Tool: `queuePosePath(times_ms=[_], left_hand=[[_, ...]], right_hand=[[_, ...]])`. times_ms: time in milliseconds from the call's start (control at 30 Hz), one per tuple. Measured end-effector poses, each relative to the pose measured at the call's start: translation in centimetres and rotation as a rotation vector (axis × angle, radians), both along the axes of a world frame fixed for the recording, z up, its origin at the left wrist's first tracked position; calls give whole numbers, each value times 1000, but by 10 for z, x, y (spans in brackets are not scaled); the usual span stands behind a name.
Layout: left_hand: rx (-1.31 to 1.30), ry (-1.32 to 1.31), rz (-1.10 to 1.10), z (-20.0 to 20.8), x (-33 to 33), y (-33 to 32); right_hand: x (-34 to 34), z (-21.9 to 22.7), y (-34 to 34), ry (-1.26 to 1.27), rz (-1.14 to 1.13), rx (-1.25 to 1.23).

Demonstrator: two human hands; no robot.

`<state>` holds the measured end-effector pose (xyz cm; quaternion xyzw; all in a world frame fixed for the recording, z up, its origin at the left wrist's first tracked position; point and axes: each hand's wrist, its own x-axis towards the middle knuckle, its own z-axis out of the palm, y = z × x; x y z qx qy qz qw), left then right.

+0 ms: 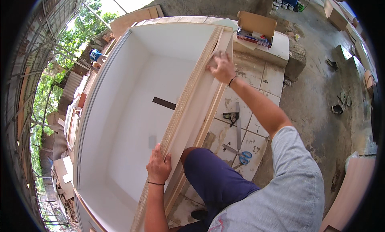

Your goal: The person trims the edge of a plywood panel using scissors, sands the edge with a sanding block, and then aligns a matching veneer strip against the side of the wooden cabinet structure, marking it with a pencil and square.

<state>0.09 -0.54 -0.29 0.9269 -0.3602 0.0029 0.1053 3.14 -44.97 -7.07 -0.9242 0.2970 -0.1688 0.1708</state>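
Observation:
A large white-lined cabinet box (128, 107) stands in front of me, with a long pale wooden edge board (192, 85) running diagonally along its near side. My left hand (159, 165) grips the lower part of that board, thumb on one side and fingers on the other. Farther up, my right hand (222, 68) lies on the white face beside the board near its far end; its fingers are spread and somewhat blurred. Inside the cabinet lie a dark flat strip (164, 103) and a small grey rectangle (152, 142).
On the tiled surface to the right are a combination square (238, 123) and blue-handled scissors (243, 155). An open cardboard box (255, 29) sits on a ledge beyond. Slippers (338, 108) lie on the concrete floor; scrap boards (64, 169) are piled at left.

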Motion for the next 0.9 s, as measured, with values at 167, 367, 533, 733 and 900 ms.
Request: queuePosePath(times_ms=[167, 367, 533, 733, 900], left_hand=[[-22, -8, 3, 3, -3, 1], [2, 29, 21, 5, -4, -1], [-14, 16, 14, 3, -2, 1], [15, 34, 38, 5, -3, 1], [-37, 1, 12, 3, -2, 1]], right_hand=[[1, 41, 43, -144, -20, 513], [16, 43, 29, -124, -126, 494], [29, 47, 0, -46, -177, 470], [48, 44, -27, 32, -269, 410], [57, 51, -50, 43, -322, 416]])
